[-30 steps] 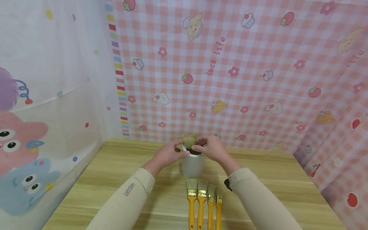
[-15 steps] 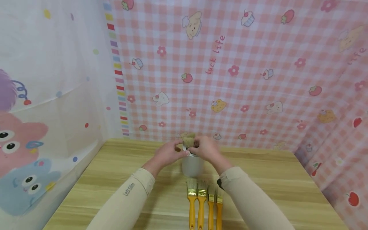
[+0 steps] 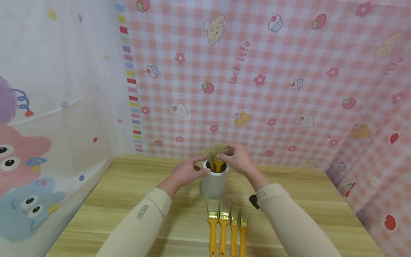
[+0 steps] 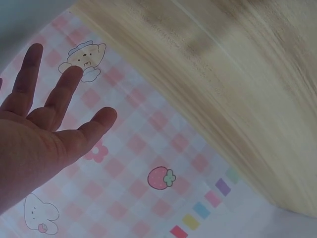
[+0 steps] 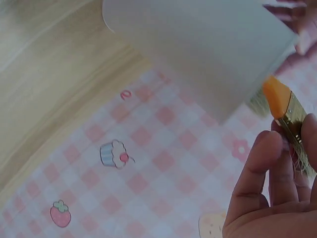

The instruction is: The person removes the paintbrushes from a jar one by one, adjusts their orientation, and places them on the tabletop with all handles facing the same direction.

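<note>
A white cup stands upright on the table, its dark inside showing. My left hand holds the cup's rim on the left between thumb and index finger. In the left wrist view, the other fingers of this hand spread apart, touching nothing. My right hand pinches a paintbrush near its metal ferrule and bristles. Its orange handle reaches down into the cup, so the lower end is hidden. Beside it, another brush's bristles stick up from the cup.
Several paintbrushes with orange handles lie side by side in front of the cup, bristles away from me. The wooden table meets a pink checked cloth close behind the cup. More printed cloth hangs left and right.
My right hand has drawn back and up a little from the cup with a brush in its fingers. That brush's ferrule and handle top now show above the rim. The left hand stays put.
</note>
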Demonstrator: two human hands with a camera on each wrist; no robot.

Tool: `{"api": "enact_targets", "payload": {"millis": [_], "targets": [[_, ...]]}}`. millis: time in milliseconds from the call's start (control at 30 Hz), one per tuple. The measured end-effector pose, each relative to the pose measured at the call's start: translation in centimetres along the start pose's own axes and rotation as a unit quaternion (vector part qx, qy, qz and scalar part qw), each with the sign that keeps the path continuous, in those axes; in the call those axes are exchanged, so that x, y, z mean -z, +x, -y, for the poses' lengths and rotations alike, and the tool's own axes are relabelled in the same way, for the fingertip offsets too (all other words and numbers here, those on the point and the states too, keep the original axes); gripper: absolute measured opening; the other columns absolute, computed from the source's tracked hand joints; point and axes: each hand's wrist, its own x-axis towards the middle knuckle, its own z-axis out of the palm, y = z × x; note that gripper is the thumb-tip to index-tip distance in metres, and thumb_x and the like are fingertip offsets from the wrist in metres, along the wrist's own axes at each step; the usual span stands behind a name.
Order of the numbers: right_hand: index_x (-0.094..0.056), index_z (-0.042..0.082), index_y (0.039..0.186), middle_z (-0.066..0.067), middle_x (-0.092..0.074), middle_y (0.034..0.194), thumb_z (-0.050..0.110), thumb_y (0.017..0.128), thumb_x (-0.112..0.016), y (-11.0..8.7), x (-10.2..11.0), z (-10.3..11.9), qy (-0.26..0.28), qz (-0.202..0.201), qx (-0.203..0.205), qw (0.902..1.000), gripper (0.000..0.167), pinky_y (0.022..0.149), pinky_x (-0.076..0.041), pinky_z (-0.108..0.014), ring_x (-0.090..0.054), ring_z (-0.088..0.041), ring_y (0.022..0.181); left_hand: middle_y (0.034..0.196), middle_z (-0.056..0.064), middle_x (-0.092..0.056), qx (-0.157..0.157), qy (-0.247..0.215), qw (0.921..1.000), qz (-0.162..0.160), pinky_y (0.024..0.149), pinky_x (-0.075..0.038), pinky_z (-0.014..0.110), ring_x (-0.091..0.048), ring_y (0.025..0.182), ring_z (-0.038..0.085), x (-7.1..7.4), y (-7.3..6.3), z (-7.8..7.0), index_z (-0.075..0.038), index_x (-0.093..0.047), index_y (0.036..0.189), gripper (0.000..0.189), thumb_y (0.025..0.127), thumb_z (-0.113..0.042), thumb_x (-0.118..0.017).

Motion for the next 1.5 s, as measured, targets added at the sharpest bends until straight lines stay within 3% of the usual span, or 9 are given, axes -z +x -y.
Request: {"api": "enact_targets", "payload": {"millis": [167, 333, 467, 600, 733, 933, 1200, 1500], "targets": [[-0.042, 0.005, 0.162, -0.025, -0.069, 0.14, 0.032, 0.105, -0.072, 0.0, 1.9, 0.1, 0.064, -0.023, -0.006, 0.9976, 0.07, 0.091, -0.065, -0.048, -0.076, -0.039, 0.112, 0.149, 0.016, -0.065, 0.005, -0.016, 0.9999, 0.001, 0.106, -0.054, 0.062, -0.066, 0.133, 0.034, -0.1, -0.1, 0.1, -0.03, -0.053, 0.159, 0.062, 0.102, -0.048, -0.071], [-0.04, 0.02, 0.165, -0.023, -0.076, 0.125, 0.026, 0.105, -0.072, -0.5, 4.5, -0.3, 0.132, -0.075, 0.011, 0.9884, 0.068, 0.076, -0.067, -0.041, -0.079, -0.028, 0.095, 0.148, 0.015, -0.065, 0.006, -0.02, 0.9998, 0.001, 0.106, -0.056, 0.06, -0.066, 0.133, 0.033, -0.3, -0.1, 0.2, -0.03, -0.051, 0.16, 0.062, 0.103, -0.048, -0.069], [-0.04, 0.027, 0.164, -0.025, -0.077, 0.12, 0.026, 0.105, -0.071, -1.1, 6.8, -1.5, 0.156, -0.107, 0.024, 0.9816, 0.067, 0.069, -0.066, -0.035, -0.076, -0.014, 0.082, 0.15, 0.016, -0.063, 0.005, -0.024, 0.9997, 0.006, 0.107, -0.055, 0.061, -0.065, 0.134, 0.035, -0.4, -0.1, 0.2, -0.028, -0.049, 0.162, 0.064, 0.104, -0.047, -0.068], [-0.037, 0.025, 0.166, -0.026, -0.077, 0.12, 0.028, 0.105, -0.071, -2.0, 8.7, -3.5, 0.162, -0.107, 0.021, 0.9807, 0.07, 0.069, -0.066, -0.033, -0.076, -0.008, 0.08, 0.153, 0.018, -0.061, 0.005, -0.029, 0.9995, 0.008, 0.108, -0.054, 0.062, -0.064, 0.135, 0.036, -0.4, -0.2, 0.3, -0.028, -0.047, 0.163, 0.064, 0.105, -0.047, -0.066], [-0.034, 0.024, 0.168, -0.021, -0.079, 0.117, 0.029, 0.105, -0.071, -3.6, 10.1, -6.2, 0.148, -0.074, -0.016, 0.9861, 0.073, 0.073, -0.067, -0.035, -0.078, -0.01, 0.083, 0.152, 0.019, -0.062, 0.001, -0.029, 0.9995, 0.009, 0.109, -0.054, 0.061, -0.064, 0.135, 0.036, -0.3, -0.2, 0.2, -0.028, -0.047, 0.162, 0.063, 0.105, -0.047, -0.066], [-0.026, 0.012, 0.171, -0.016, -0.081, 0.115, 0.026, 0.107, -0.069, -5.6, 10.7, -11.1, 0.132, 0.029, -0.069, 0.9885, 0.078, 0.072, -0.066, -0.036, -0.08, -0.019, 0.092, 0.148, 0.02, -0.065, 0.006, -0.03, 0.9994, 0.013, 0.108, -0.054, 0.061, -0.065, 0.133, 0.037, -0.2, -0.3, -0.1, -0.028, -0.048, 0.162, 0.063, 0.105, -0.046, -0.066], [-0.025, 0.004, 0.169, -0.011, -0.081, 0.111, 0.028, 0.105, -0.072, -8.5, 7.8, -16.1, 0.153, 0.126, -0.111, 0.9739, 0.083, 0.067, -0.063, -0.037, -0.078, -0.027, 0.089, 0.146, 0.018, -0.067, 0.004, -0.014, 0.9998, 0.016, 0.108, -0.054, 0.061, -0.066, 0.133, 0.037, -0.3, 0.0, 0.4, -0.031, -0.046, 0.163, 0.065, 0.105, -0.05, -0.066], [-0.029, 0.004, 0.167, -0.011, -0.08, 0.093, 0.024, 0.102, -0.075, -10.4, 4.2, -17.6, 0.203, 0.185, -0.127, 0.9531, 0.082, 0.057, -0.058, -0.026, -0.074, -0.019, 0.075, 0.149, 0.018, -0.064, 0.004, -0.019, 0.9997, 0.016, 0.107, -0.055, 0.06, -0.065, 0.134, 0.037, -0.3, -0.1, 0.3, -0.03, -0.045, 0.164, 0.065, 0.105, -0.049, -0.065]]}}
